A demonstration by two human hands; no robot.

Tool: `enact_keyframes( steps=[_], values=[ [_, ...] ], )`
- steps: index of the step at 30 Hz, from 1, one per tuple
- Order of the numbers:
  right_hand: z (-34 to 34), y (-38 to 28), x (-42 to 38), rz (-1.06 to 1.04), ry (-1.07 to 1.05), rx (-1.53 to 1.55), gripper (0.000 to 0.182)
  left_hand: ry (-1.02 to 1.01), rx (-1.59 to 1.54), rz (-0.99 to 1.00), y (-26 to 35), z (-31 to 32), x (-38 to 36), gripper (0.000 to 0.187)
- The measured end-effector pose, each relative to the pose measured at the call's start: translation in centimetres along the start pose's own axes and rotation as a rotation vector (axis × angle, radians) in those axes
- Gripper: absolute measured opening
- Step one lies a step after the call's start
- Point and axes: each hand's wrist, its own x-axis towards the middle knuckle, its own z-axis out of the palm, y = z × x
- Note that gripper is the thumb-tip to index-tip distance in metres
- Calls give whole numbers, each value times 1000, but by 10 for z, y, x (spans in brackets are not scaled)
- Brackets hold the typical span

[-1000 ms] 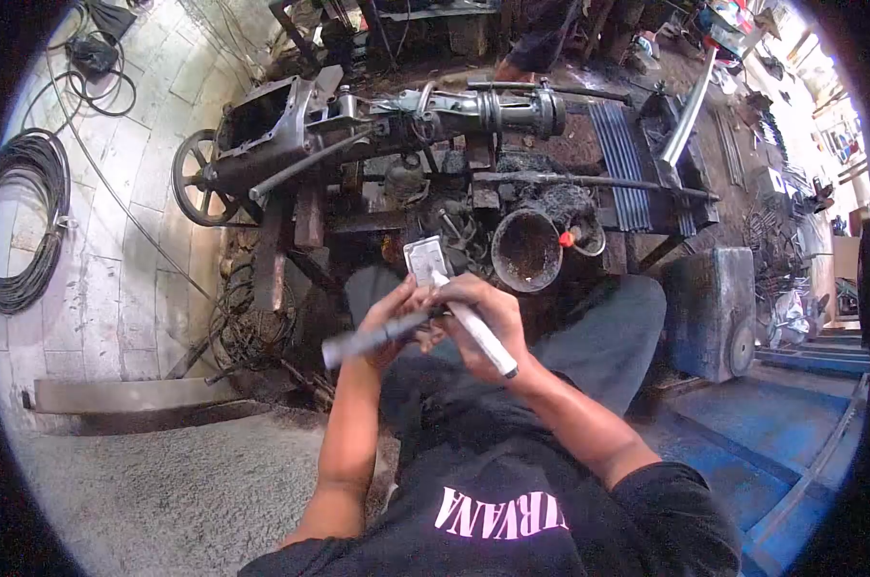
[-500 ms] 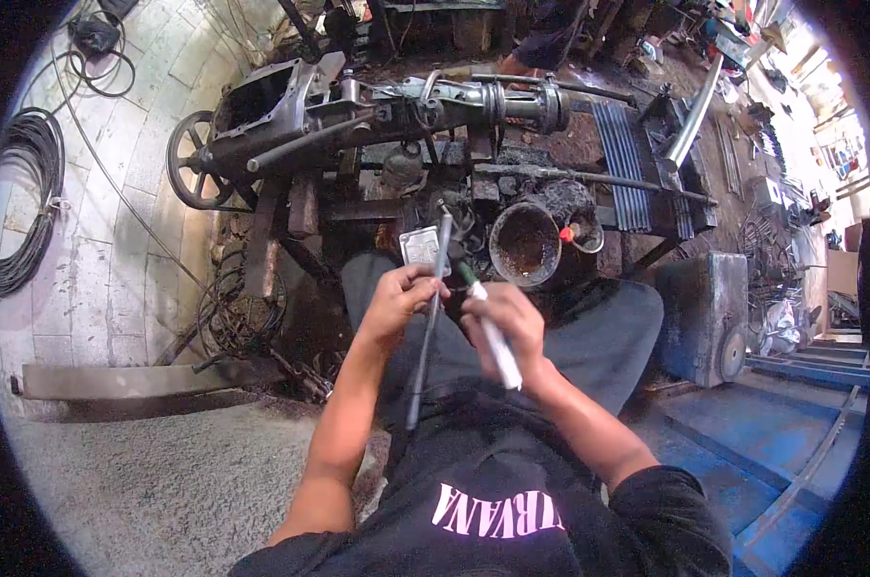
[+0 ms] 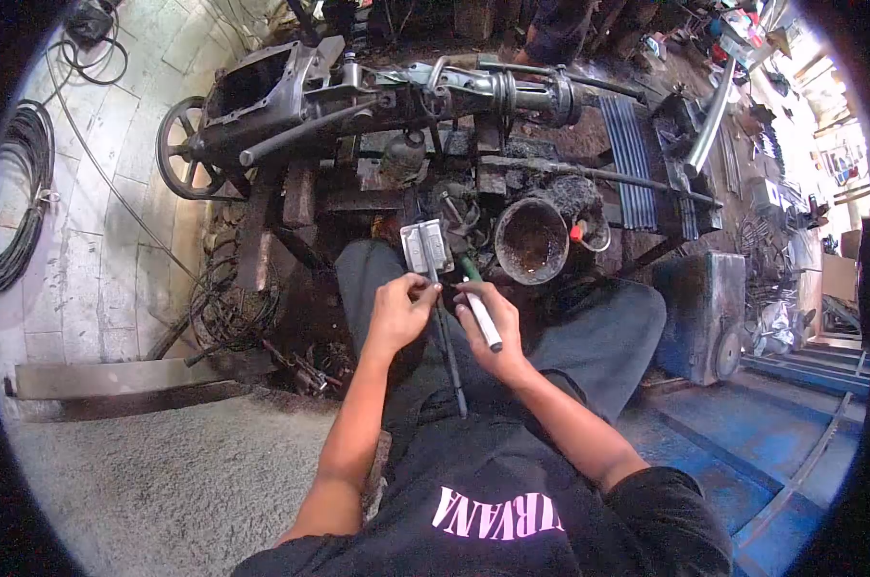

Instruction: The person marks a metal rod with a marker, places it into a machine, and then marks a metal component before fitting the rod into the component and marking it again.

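My left hand pinches a long thin metal rod between thumb and fingers, and the rod slants over my lap toward my shirt. Its far part overlaps a small silver ribbed metal plate in front of my knees. In my right hand is a white marker, its black end pointing back toward me. The marker's far end lies close beside the rod, partly behind my fingers. Just beyond those fingers shows a green handle-like piece.
A large metal axle-like assembly spans the bench ahead, with a spoked wheel at its left. Right of my hands sits a dirty round bowl. A grey metal box stands at right; coiled cable lies far left.
The rod's near end has swung right, and its far part now overlaps the silver plate. My right hand has moved slightly left with the marker, whose black end now shows.
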Motion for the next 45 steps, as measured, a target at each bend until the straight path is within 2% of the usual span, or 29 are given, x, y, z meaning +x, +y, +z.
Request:
enact_keyframes(
  steps=[2, 3, 5, 6, 7, 8, 9, 11, 13, 15, 17, 18, 20, 25, 29, 31, 32, 33, 35, 38, 41, 43, 45],
  values=[
    [1, -2, -2, 4, -8, -26, 33, 224, 218, 61, 13, -10, 4, 20],
    [3, -3, -3, 10, -16, -47, 35, 335, 214, 119, 3, -11, 16, 22],
    [8, -5, -8, 44, -41, -45, 41, 371, 259, 82, 19, -23, 40, 23],
    [10, -9, -8, -22, -46, -105, 42, 373, 254, 81, 22, -22, 56, 23],
    [12, -12, -9, -89, -54, -164, 44, 376, 267, 203, 24, -19, 72, 26],
    [13, -13, -10, -47, -88, -154, 45, 382, 278, 328, 28, -16, 86, 28],
    [12, -11, -11, -52, -94, -159, 45, 389, 273, 327, 31, -9, 97, 28],
    [10, -7, -11, -37, -85, -131, 44, 233, 365, 193, 38, 3, 113, 31],
    [6, -8, -7, -82, -54, -115, 43, 279, 459, 284, 37, 13, 120, 33],
    [0, -6, -8, -19, -43, -100, 42, 252, 417, 254, 31, 21, 124, 33],
    [-1, -3, -11, 24, -32, -59, 40, 230, 287, 103, 24, 27, 129, 34],
    [-2, -1, -11, 18, -34, -73, 39, 227, 290, 101, 26, 27, 126, 34],
    [-1, 1, -9, 12, -39, -80, 38, 308, 332, 159, 31, 26, 122, 29],
    [2, 2, -5, -49, -17, -122, 37, 399, 518, 148, 45, 36, 120, 25],
    [0, 4, -5, -57, 1, -104, 36, 423, 333, 97, 36, 36, 130, 24],
    [-4, 4, -6, -22, 11, -82, 36, 407, 22, 121, 31, 21, 131, 16],
    [-6, 5, -8, 16, 16, -57, 36, 369, -99, 60, 21, 11, 133, 16],
    [-8, 4, -8, 21, 23, -59, 36, 398, -169, 182, 10, 3, 132, 15],
    [-11, 3, -5, 31, 35, -77, 35, 307, -263, 152, 13, -19, 118, 16],
    [-8, 8, 0, 0, 32, -61, 34, 198, -239, 124, 6, -28, 95, 16],
    [-2, 5, 12, -31, 30, -72, 33, 180, -194, 158, -18, -25, 87, 20],
    [1, -2, 22, -30, 25, -67, 33, 188, -170, 167, -23, -22, 84, 21],
    [7, -5, 34, 13, 9, -42, 35, 306, -105, 243, -25, -17, 83, 15]
  ],
)
